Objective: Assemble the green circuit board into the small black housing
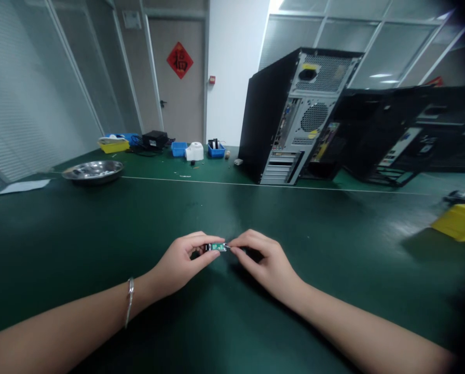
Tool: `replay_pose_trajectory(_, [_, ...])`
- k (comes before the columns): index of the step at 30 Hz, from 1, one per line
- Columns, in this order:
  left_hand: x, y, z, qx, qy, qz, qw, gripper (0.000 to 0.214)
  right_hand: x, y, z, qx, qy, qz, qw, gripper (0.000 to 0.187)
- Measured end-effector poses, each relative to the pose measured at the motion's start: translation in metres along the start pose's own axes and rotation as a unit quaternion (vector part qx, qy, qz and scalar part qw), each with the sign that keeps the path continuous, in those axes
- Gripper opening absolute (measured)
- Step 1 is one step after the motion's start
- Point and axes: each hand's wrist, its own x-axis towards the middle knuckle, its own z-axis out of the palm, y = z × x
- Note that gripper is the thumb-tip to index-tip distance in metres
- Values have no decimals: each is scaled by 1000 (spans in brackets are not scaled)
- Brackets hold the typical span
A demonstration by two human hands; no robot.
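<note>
Between thumb and fingers, my left hand (pixel 188 257) grips a small green circuit board (pixel 218 247) with a dark and silvery edge, held just above the green table. My right hand (pixel 265 259) is pinched at the board's right end. A tiny light-coloured bit shows at those fingertips, too small to name; I cannot tell if it is part of the board. Both hands are close together over the middle of the table.
A black computer tower (pixel 271 114) stands behind to the right, with dark equipment (pixel 407 130) beyond it. A metal bowl (pixel 94 170) sits at the back left, a yellow bin (pixel 460 222) at the right. Blue trays (pixel 179 149) and a white plastic part (pixel 194 151) line the back.
</note>
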Motion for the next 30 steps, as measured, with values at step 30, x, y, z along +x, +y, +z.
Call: replay_pose_trajectory(30, [2, -4, 1, -101, -31, -19, 994, 31, -1, 1, 1, 22, 7, -2, 1000, 13])
